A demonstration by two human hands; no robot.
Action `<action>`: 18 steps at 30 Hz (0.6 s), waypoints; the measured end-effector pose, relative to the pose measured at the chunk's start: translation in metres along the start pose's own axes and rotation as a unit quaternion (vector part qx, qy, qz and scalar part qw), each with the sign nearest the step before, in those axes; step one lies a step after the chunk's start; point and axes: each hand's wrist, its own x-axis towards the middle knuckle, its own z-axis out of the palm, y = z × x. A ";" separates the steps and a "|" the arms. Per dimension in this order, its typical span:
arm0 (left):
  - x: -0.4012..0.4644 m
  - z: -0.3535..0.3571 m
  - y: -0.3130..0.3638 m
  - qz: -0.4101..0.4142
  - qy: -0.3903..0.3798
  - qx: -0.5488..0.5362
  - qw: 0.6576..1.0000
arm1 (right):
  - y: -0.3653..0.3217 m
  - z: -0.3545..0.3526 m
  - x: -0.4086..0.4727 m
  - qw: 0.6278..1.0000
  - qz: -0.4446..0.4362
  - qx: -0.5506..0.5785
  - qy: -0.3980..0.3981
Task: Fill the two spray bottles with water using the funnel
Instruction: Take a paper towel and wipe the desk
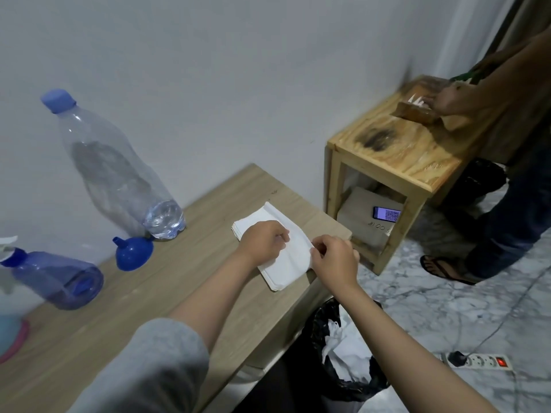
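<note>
Left of the white folded tissue stack (280,248), the round blue plastic funnel (133,253) lies apart from both hands; left hand (262,241) presses the tissue, right hand (334,260) pinches its edge.

- I read this as a home room: plain white wall (208,70), marble-look floor tiles (447,308).
- Wooden side stool (396,162), lined waste bin (343,368), power strip (477,360).

Bare table (125,317) strip at lower centre open, water bottle (119,171), funnel (133,253), spray bottle (56,278) crowding left, tissue stack (283,263) at centre right.
</note>
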 end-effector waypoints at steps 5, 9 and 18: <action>0.004 -0.009 0.009 0.029 -0.004 0.005 1.000 | -0.001 0.001 0.002 1.000 -0.014 0.007 0.005; 0.016 -0.017 0.020 0.047 0.012 0.065 0.997 | -0.002 -0.004 0.000 0.998 -0.055 0.028 0.006; 0.009 -0.053 0.025 0.046 0.074 0.111 0.990 | -0.013 -0.025 -0.003 0.992 -0.084 0.090 0.036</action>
